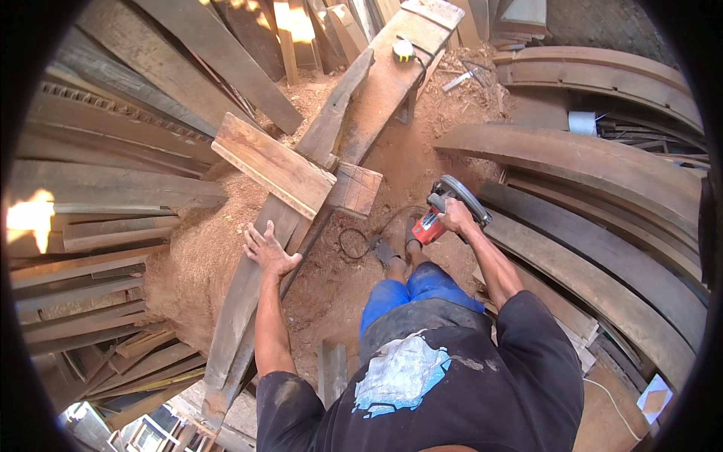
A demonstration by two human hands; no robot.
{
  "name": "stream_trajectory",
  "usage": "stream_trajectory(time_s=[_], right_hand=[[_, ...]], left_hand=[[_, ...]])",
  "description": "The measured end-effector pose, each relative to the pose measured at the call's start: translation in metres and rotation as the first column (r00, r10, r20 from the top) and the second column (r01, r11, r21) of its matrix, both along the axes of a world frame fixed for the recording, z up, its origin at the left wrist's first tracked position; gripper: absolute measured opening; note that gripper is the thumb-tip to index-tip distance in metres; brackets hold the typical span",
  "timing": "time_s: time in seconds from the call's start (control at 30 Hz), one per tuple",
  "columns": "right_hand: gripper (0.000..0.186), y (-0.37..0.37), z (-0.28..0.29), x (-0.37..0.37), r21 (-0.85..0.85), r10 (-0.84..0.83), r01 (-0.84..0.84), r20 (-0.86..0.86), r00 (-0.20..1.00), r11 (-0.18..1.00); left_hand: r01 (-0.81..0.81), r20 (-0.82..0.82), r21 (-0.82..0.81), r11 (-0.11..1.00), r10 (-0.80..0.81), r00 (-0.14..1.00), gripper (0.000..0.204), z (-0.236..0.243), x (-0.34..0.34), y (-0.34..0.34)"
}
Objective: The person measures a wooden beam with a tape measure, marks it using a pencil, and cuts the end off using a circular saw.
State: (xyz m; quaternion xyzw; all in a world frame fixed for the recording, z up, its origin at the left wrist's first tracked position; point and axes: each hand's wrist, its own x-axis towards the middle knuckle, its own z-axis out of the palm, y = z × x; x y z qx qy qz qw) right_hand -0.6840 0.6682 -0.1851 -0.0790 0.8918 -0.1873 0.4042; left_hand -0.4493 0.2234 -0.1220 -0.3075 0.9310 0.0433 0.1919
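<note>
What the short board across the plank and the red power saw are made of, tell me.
Short board: looks like solid wood, bare, showing streaky reddish-brown grain. Saw housing: probably smooth moulded plastic, given its bright red colour. Curved guard: likely metal, from its grey sheen, though plastic remains possible.

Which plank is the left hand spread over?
The long grey-brown plank, directly beneath the left hand; the short reddish board lies crosswise over it, just farther ahead.
</note>
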Motion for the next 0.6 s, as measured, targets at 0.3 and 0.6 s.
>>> stream_trajectory(time_s=[0.3,0.6], right_hand=[[0.03,-0.012,-0.147,-0.015,0.229,0.111,-0.131,0.098,0.989,0.964],[0.026,0.022,-0.279,-0.039,0.354,0.097,-0.083,-0.021,0.995,0.932]], left_hand=[[0.114,-0.114,-0.046,0.992,-0.119,0.986,0.122,0.0,-0.001,-0.001],[0.175,-0.158,-0.097,0.98,-0.189,0.969,0.115,-0.005,-0.005,0.006]])
